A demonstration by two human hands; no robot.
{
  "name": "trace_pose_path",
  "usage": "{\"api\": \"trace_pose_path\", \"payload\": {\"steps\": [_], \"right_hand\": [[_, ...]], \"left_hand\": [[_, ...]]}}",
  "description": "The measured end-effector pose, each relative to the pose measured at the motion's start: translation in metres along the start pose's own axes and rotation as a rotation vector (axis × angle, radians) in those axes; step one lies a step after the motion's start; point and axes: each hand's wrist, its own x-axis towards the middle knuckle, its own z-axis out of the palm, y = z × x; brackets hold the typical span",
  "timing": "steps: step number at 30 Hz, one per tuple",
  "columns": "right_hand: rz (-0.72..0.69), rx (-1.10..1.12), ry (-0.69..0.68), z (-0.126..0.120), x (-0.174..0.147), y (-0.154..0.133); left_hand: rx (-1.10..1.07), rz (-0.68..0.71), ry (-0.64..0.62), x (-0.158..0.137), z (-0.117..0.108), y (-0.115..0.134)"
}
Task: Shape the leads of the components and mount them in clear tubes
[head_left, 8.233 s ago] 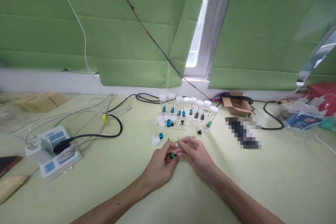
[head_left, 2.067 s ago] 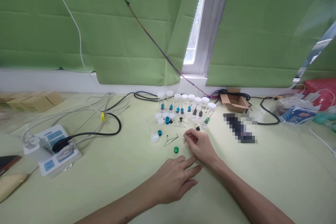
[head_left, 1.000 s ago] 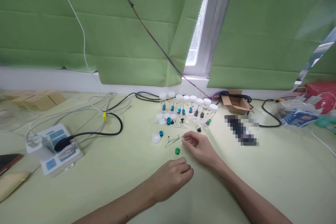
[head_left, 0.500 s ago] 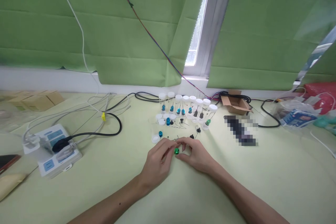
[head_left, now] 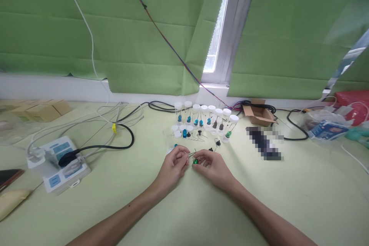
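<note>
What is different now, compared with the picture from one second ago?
The right hand has taken hold of the green knob, which lay loose on the table. The left hand has moved forward and slightly left; whether it holds something, I cannot tell. The capped tubes and cardboard box stayed put.

The left hand (head_left: 173, 164) partly hides a blue piece (head_left: 175, 145). A dark object (head_left: 263, 144) toward the table's back edge (all squares) is blurred.

Small shiny green part (head_left: 196, 161), partly covered, pinched in right hand (head_left: 213, 167).
</note>
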Motion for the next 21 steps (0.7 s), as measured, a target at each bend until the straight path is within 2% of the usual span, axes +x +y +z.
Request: {"api": "trace_pose_path", "payload": {"steps": [5,8,16,21], "right_hand": [[0.116,0.233,-0.055,0.0063,-0.0012,0.0013],[0.132,0.323,-0.086,0.0083,-0.0012,0.0026],[0.137,0.392,-0.12,0.0081,-0.0011,0.0021],[0.135,0.412,-0.133,0.0085,-0.0008,0.0026]], "left_hand": [[0.0,-0.009,-0.033,0.0001,0.0005,0.0024],[0.018,0.002,-0.061,0.0006,-0.0001,0.0003],[0.076,-0.029,-0.084,0.0025,-0.0035,-0.0035],[0.145,0.022,-0.08,0.0012,-0.0015,-0.0027]]}}
